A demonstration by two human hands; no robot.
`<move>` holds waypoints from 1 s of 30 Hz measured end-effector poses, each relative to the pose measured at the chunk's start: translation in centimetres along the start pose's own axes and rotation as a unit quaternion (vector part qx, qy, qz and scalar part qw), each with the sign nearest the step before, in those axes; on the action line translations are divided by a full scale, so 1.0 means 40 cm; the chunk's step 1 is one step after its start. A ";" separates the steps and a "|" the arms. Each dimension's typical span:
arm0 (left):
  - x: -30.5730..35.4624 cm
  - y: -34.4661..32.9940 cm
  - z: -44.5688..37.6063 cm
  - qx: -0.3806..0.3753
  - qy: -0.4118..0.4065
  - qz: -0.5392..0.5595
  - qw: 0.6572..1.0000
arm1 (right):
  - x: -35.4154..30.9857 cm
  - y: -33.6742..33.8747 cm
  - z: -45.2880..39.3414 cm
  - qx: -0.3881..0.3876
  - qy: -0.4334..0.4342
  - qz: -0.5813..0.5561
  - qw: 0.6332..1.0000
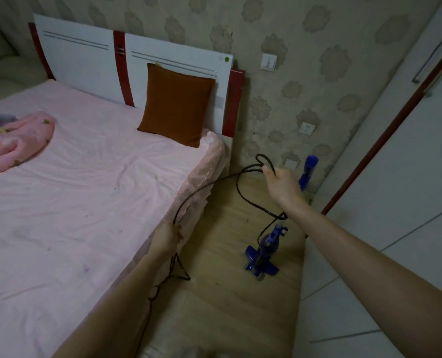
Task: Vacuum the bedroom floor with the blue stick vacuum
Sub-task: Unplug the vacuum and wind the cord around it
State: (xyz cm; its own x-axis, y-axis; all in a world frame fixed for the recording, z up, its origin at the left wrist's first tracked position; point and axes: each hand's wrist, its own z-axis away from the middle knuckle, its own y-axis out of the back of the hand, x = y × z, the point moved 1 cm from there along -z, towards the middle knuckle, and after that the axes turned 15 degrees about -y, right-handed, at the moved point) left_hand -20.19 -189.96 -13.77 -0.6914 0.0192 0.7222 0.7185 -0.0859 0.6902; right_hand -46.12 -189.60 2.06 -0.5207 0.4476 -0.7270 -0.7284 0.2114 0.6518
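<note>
Your left hand (167, 235) grasps the thin black power cord (243, 197) at the edge of the pink-sheeted bed (72, 189), with slack hanging below your forearm. The cord arcs rightward to your right hand (283, 183), which pinches a loop of it. Below that hand, the blue stick vacuum (265, 250) stands on the light wood-plank floor (227, 306), beside the white wardrobe doors (395, 202).

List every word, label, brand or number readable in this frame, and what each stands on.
None can be read.
Green sticker on the headboard: too small to show any text.
Blue stick vacuum: no brand or label legible.
Wall switch and socket: no markings legible.
</note>
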 end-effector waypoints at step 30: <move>0.206 0.052 -0.062 -0.113 0.146 0.454 0.872 | -0.032 -0.042 -0.028 -0.083 -0.159 0.035 0.983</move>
State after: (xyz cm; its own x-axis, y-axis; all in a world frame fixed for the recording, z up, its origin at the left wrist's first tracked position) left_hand -24.59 -192.45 -6.50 0.1405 -0.4104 0.9010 0.9694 -0.1277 -0.2094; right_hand -44.71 -191.50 1.67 -0.4254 0.7109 -0.5601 -0.7719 0.0381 0.6346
